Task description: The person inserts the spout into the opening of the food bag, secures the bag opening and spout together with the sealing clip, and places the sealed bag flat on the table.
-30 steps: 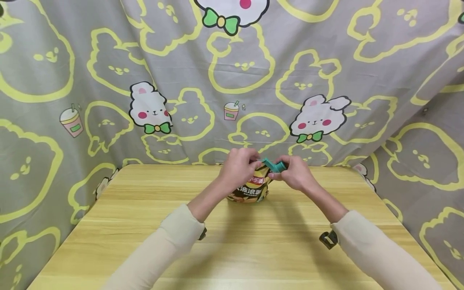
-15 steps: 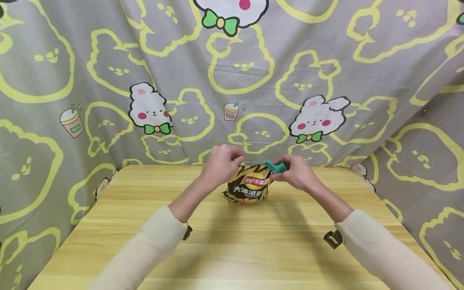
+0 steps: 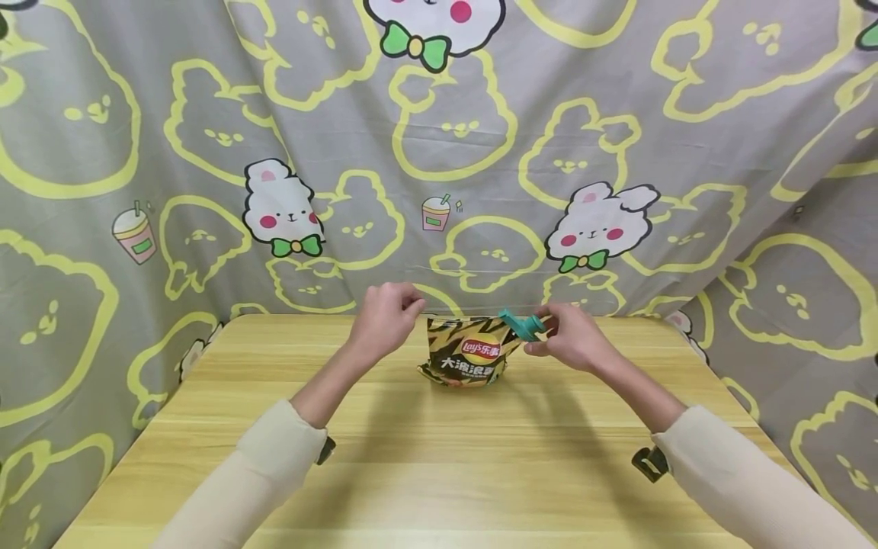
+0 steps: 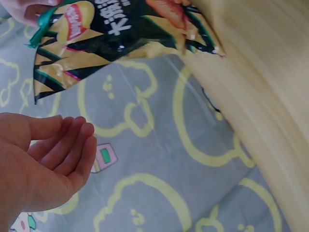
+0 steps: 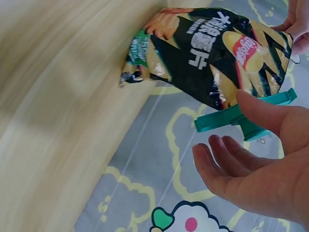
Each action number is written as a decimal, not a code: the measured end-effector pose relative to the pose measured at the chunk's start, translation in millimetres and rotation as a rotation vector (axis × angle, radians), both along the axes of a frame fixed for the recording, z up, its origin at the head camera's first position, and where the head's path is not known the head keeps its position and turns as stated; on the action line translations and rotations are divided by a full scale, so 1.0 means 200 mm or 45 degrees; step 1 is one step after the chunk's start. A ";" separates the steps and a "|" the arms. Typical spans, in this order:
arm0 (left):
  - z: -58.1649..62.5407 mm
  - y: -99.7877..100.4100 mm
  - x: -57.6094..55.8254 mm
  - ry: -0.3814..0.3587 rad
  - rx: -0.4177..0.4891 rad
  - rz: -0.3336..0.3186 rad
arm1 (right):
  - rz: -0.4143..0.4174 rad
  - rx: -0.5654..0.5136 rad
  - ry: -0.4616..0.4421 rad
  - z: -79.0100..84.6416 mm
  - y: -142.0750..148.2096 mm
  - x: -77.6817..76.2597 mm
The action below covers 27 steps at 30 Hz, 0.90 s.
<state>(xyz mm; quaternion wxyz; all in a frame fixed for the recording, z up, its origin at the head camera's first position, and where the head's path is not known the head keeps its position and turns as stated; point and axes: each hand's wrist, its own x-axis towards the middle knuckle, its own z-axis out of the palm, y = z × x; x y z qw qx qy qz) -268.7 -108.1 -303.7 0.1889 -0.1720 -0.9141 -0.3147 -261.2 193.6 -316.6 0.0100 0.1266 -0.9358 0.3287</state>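
A black-and-gold Lay's chip bag point(image 3: 466, 358) stands upright on the table. A teal bag clip point(image 3: 523, 326) with a round spout-like part sits at its upper right corner. My left hand point(image 3: 386, 319) hovers left of the bag, apart from it; the left wrist view shows its fingers loosely curled around nothing. My right hand point(image 3: 575, 335) is right beside the clip. In the right wrist view, the thumb overlaps the clip's bar point(image 5: 217, 118), while the fingers point(image 5: 212, 169) are spread away below it.
The wooden table point(image 3: 439, 465) ends at a grey curtain point(image 3: 370, 137) with yellow outlines and cartoon rabbits, which hangs behind and along both sides. Dark camera mounts point(image 3: 650, 463) are strapped under both sleeves.
My left hand has let go of the bag's top and moved left, exposing the bag's front. My right hand has shifted slightly right, its fingers loosening from the clip, which stays on the bag.
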 end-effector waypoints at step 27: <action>-0.33 -0.15 0.01 -0.217 -0.040 0.168 | -0.178 0.063 0.207 -0.31 0.09 0.06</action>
